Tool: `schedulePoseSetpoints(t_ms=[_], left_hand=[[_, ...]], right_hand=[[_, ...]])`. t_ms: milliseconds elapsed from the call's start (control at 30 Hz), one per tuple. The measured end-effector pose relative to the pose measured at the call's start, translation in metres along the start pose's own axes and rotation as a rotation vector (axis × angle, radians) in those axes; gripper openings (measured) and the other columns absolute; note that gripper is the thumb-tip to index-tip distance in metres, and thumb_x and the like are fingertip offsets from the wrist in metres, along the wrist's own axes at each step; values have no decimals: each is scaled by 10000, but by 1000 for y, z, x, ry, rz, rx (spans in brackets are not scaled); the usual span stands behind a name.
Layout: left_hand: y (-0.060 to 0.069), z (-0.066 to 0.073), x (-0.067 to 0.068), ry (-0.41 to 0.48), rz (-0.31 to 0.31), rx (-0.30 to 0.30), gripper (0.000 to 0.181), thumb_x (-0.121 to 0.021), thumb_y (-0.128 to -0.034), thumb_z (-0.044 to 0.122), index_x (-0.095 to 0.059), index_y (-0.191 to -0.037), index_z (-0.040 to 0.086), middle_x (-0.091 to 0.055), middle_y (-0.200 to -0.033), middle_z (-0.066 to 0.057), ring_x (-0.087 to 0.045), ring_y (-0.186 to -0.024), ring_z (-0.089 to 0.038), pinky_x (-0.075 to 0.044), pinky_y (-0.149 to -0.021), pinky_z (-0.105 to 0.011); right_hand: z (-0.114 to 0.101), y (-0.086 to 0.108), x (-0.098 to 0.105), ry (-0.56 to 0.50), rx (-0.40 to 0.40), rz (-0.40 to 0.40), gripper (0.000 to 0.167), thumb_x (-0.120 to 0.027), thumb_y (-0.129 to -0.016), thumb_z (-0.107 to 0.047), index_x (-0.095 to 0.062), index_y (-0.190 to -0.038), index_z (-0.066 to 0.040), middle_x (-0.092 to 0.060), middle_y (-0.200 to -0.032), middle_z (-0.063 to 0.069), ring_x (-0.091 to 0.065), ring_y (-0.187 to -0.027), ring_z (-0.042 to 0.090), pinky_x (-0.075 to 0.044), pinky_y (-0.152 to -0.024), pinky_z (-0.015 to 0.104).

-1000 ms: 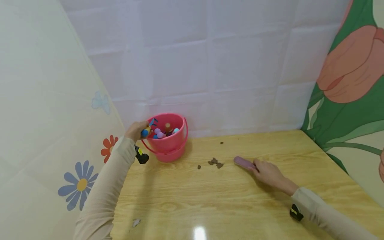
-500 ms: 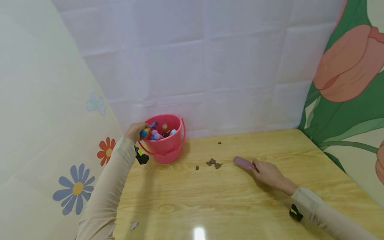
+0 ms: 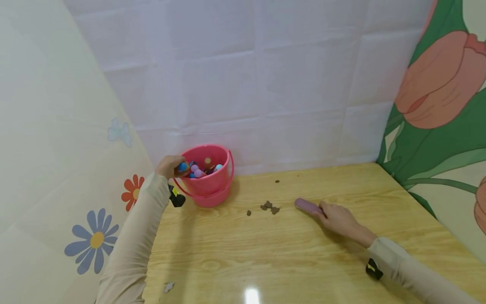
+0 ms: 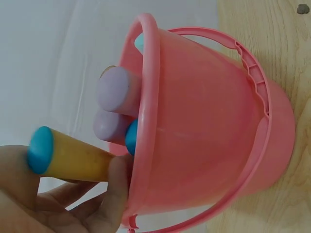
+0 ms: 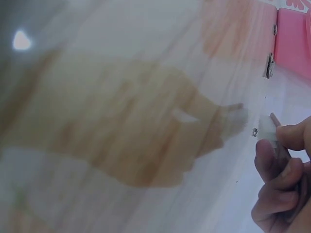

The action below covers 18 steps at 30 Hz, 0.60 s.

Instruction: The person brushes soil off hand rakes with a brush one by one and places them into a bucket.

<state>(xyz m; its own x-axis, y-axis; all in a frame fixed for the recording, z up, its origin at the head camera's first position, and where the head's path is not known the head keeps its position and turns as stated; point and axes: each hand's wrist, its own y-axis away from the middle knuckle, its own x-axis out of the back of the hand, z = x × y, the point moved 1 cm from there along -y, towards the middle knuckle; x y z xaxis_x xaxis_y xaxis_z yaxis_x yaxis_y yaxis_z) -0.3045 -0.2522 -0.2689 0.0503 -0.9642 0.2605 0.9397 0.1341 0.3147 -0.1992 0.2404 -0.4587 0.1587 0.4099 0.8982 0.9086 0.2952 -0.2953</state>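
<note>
My left hand (image 3: 171, 166) is at the left rim of a pink bucket (image 3: 209, 185). It holds a small toy rake (image 4: 80, 158) by its yellow handle with a blue end; the blue pronged head dips into the bucket, largely hidden. Purple handle ends (image 4: 114, 90) and a blue one stick up inside the bucket. On the table at the right, my right hand (image 3: 339, 219) grips a purple brush (image 3: 306, 205). Pale bristles (image 5: 267, 127) show beneath it in the right wrist view. Several brown crumbs (image 3: 268, 205) lie left of the brush.
The bucket's pink carrying handle (image 3: 232, 173) hangs down its side. One more crumb (image 3: 277, 181) lies farther back on the wooden table (image 3: 235, 253). A greyish scrap (image 3: 168, 287) is near the front left. White sheeting (image 3: 243, 93) rises behind the table.
My left hand has lowered the toy rake into the bucket, its blue head sinking below the rim. The right hand stays still with the brush. The head view has shifted slightly.
</note>
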Motion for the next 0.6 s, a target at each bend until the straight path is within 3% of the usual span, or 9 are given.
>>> schedulePoseSetpoints(t_ms=[167, 300, 467, 600], left_hand=[[10, 5, -2, -74, 12, -45, 155, -507, -942, 25, -573, -803, 10, -525, -717, -41, -613, -584, -137, -580, -682, -285], [12, 6, -3, -131, 56, -104, 165, -511, -922, 39, -579, -773, 24, -534, -771, -62, -595, -571, -122, -570, -620, -271], [12, 2, 0, -233, 105, -195, 116, -531, -872, 32, -590, -778, -4, -538, -663, -41, -553, -540, -106, -545, -564, -243], [8, -4, 4, -256, 116, -257, 126, -537, -843, 55, -593, -767, -29, -524, -593, -24, -542, -502, -106, -528, -525, -242]], right_hand=[[-1, -1, 0, 1, -1, 7, 221, -662, -940, -215, -598, -919, -5, -439, -639, -21, -400, -538, 118, -326, -467, 288], [-2, -2, 1, -11, -3, 4, 223, -657, -943, -216, -600, -924, -1, -439, -638, -20, -398, -538, 119, -320, -468, 286], [-2, -4, 0, -11, 1, 3, 220, -655, -946, -218, -599, -924, -7, -433, -633, -22, -394, -534, 114, -315, -465, 283], [-1, -3, -2, -15, 9, 7, 213, -661, -942, -215, -595, -915, -14, -428, -628, -25, -390, -528, 110, -313, -460, 281]])
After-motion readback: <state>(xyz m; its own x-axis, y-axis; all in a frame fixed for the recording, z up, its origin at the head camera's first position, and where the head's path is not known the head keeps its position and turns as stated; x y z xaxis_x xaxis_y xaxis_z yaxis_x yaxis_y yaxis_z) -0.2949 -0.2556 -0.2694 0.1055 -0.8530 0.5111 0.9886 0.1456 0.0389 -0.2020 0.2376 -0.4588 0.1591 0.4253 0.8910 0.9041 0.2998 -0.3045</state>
